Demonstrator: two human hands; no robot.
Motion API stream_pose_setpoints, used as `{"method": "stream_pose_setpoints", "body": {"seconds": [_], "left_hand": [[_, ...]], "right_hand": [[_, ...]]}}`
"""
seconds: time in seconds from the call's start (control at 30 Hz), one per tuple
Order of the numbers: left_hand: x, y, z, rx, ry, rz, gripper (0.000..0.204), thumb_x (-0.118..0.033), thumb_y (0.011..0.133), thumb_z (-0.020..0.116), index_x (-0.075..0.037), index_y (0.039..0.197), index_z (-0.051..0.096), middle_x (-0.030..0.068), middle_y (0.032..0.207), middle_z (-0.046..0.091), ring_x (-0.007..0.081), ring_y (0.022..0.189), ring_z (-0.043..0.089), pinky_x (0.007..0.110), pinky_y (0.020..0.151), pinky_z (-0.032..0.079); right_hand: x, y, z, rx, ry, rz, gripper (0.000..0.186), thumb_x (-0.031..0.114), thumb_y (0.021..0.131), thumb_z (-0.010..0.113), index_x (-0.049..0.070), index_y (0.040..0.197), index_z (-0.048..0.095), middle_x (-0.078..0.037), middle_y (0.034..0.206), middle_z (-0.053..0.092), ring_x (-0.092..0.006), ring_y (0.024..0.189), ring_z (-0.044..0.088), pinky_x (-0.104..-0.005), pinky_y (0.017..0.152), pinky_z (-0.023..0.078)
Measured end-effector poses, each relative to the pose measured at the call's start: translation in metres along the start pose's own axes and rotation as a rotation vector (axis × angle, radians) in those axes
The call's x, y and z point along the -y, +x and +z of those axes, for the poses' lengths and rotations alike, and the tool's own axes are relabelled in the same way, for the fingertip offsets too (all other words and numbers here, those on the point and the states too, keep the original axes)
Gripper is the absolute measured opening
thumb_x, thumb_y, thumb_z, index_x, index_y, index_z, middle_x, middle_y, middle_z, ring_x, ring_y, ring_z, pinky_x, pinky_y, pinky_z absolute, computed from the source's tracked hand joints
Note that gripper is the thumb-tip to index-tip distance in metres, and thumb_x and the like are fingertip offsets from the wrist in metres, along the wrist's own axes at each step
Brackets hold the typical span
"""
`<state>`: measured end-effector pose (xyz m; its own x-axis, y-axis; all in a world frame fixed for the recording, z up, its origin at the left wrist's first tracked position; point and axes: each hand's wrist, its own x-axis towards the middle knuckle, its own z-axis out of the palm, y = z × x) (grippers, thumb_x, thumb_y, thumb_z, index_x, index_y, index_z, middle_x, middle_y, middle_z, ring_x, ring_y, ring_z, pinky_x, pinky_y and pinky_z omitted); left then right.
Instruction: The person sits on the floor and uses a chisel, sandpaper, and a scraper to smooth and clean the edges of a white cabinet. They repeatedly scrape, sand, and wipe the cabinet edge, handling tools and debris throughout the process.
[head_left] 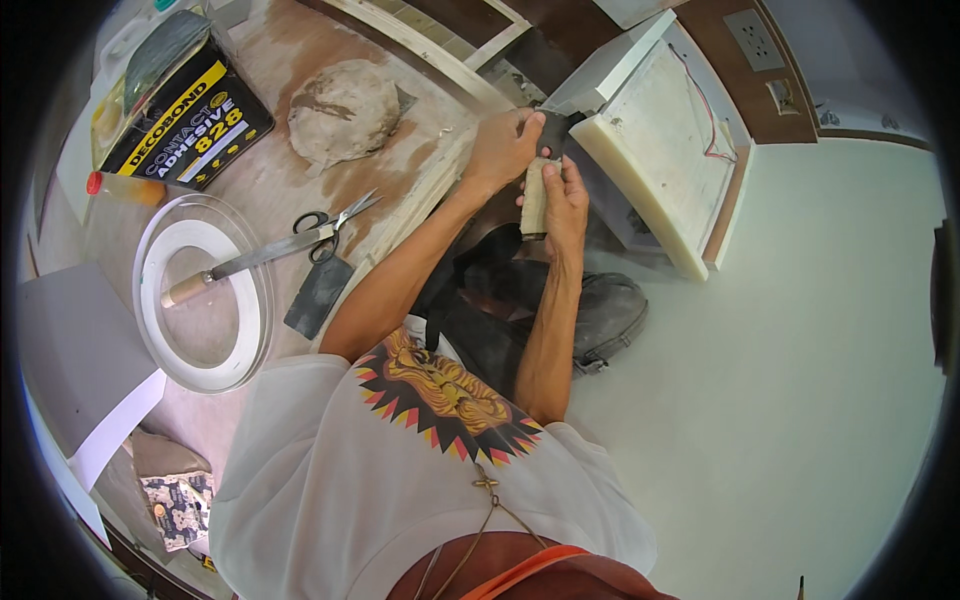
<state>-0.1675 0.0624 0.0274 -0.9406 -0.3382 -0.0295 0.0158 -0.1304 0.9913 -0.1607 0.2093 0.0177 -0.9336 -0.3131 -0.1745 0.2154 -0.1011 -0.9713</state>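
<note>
My left hand (503, 150) is closed, thumb and fingers pinching a dark, flat piece (556, 132) at the corner of a white box-like panel unit (660, 130). Just below it, my right hand (566, 205) wraps around a narrow beige block (536, 205), held roughly upright with its lower end showing. The block's top meets the dark piece; whether they are joined I cannot tell. A cream edge strip (645, 205) runs along the unit's near side, right beside my hands.
To the left lie scissors (335, 228), a long flat blade with a wooden handle (250, 262), a clear disc with a white ring (150, 300) and a dark grey rectangle (318, 295). Behind are a black adhesive can (190, 110), a dusty round lump (345, 112) and a wooden frame (420, 45).
</note>
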Motion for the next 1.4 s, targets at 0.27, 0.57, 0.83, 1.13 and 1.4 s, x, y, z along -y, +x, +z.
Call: {"method": "stream_pose_setpoints", "body": {"seconds": [0.27, 0.57, 0.83, 1.13, 1.4], "left_hand": [[0.007, 0.014, 0.012, -0.012, 0.058, 0.099, 0.036, -0.027, 0.103, 0.057, 0.005, 0.098, 0.071, 0.0112, 0.073, 0.069, 0.0175, 0.07, 0.073, 0.032, 0.059, 0.052], [0.005, 0.02, 0.013, -0.003, 0.109, 0.075, 0.036, -0.028, 0.103, 0.058, 0.005, 0.101, 0.072, 0.0071, 0.07, 0.066, 0.0132, 0.071, 0.072, 0.031, 0.06, 0.051], [0.022, 0.018, 0.013, 0.03, 0.092, 0.147, 0.038, -0.032, 0.104, 0.057, 0.003, 0.098, 0.073, 0.0122, 0.074, 0.071, 0.0127, 0.071, 0.065, 0.032, 0.066, 0.052], [-0.001, 0.013, 0.012, -0.022, 0.244, 0.134, 0.038, -0.029, 0.102, 0.056, 0.003, 0.091, 0.073, 0.0126, 0.072, 0.071, 0.0147, 0.064, 0.062, 0.034, 0.063, 0.05], [-0.001, 0.006, 0.014, -0.006, 0.099, 0.088, 0.038, -0.029, 0.102, 0.058, 0.005, 0.095, 0.073, 0.0106, 0.071, 0.069, 0.0109, 0.067, 0.058, 0.034, 0.064, 0.049]], "right_hand": [[-0.005, 0.011, -0.011, -0.093, 0.005, -0.053, 0.034, 0.021, 0.104, 0.062, 0.001, 0.132, 0.059, -0.007, 0.093, 0.069, -0.0126, 0.068, 0.066, -0.0271, 0.055, 0.059], [-0.005, 0.017, -0.012, -0.123, -0.017, -0.08, 0.04, 0.022, 0.104, 0.063, -0.001, 0.136, 0.056, -0.007, 0.091, 0.069, -0.0126, 0.066, 0.065, -0.0275, 0.054, 0.059], [-0.01, 0.021, -0.019, -0.191, -0.082, -0.095, 0.044, 0.023, 0.103, 0.065, -0.003, 0.137, 0.056, -0.007, 0.089, 0.069, -0.0129, 0.061, 0.064, -0.0271, 0.051, 0.059], [0.012, 0.006, 0.003, -0.169, -0.015, -0.051, 0.041, 0.022, 0.101, 0.066, -0.002, 0.134, 0.06, -0.007, 0.092, 0.07, -0.0123, 0.059, 0.063, -0.0274, 0.05, 0.058], [0.012, 0.016, -0.019, -0.136, -0.233, -0.115, 0.037, 0.024, 0.103, 0.065, -0.002, 0.129, 0.064, -0.005, 0.088, 0.067, -0.0115, 0.06, 0.062, -0.0269, 0.05, 0.056]]}}
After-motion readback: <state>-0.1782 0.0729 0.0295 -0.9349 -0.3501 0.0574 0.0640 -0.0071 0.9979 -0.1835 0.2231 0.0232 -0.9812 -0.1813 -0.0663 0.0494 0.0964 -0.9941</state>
